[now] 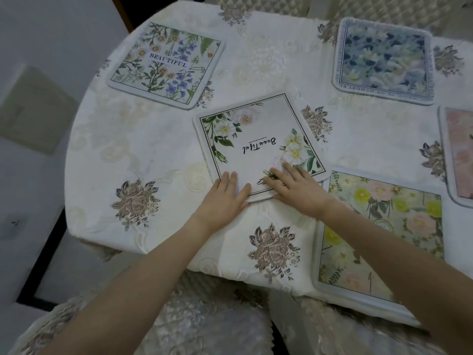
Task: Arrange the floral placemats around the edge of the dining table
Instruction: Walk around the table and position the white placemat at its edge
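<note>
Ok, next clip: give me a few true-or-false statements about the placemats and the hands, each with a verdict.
1. Both hands rest on the white-flower placemat. True: the left hand and right hand lie flat on its near corner.
2. The "BEAUTIFUL" wildflower placemat is being held. False: it lies untouched at the far left.
3. The blue placemat lies at the far right. True.
4. The yellow-and-pink placemat is stacked on the white-flower one. False: it lies beside it, near the table's edge.
5. The table is bare wood. False: an embroidered tablecloth covers it.
</note>
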### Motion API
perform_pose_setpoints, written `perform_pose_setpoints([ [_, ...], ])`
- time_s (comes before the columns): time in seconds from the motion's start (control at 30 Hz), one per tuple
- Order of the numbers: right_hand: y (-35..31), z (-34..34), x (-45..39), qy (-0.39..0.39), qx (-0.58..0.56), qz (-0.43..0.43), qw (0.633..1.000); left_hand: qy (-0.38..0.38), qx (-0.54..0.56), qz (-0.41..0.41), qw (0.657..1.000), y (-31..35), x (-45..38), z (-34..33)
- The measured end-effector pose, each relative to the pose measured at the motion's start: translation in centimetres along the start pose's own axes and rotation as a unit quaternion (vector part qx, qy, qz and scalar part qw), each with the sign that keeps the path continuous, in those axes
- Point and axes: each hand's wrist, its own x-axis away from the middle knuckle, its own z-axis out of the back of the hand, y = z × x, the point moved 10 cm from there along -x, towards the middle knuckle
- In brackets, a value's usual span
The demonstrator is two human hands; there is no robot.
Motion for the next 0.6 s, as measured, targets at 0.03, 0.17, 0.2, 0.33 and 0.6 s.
perform_pose_setpoints([
  [0.03, 0.1, -0.3, 0.2, -0.009, 0.016, 0.015, 1.000, -0.008, -0.004, -0.008, 1.000, 0.0, 0.0, 0.0],
  [0.17, 0.5, -1.1, 0.6, -0.024, 0.058, 0.019, 0.998, -0.046, -0.024, -0.030, 0.998, 0.1, 0.2, -0.3],
  [0.2, 0.3, -1.2, 0.6, -0.025, 0.057, 0.013, 0.998, -0.052, -0.023, -0.032, 0.998, 0.1, 0.4, -0.3],
  [0.33, -2.2, -1.0, 0.8, -0.025, 0.021, -0.011, 0.999, -0.045, -0.014, -0.029, 0.998, -1.0, 1.9, -0.2],
  [0.6, -9.6, -1.0, 1.0, -0.022, -0.065, -0.086, 0.994, -0.050, -0.035, -0.056, 0.997, -5.1, 6.3, -1.1],
])
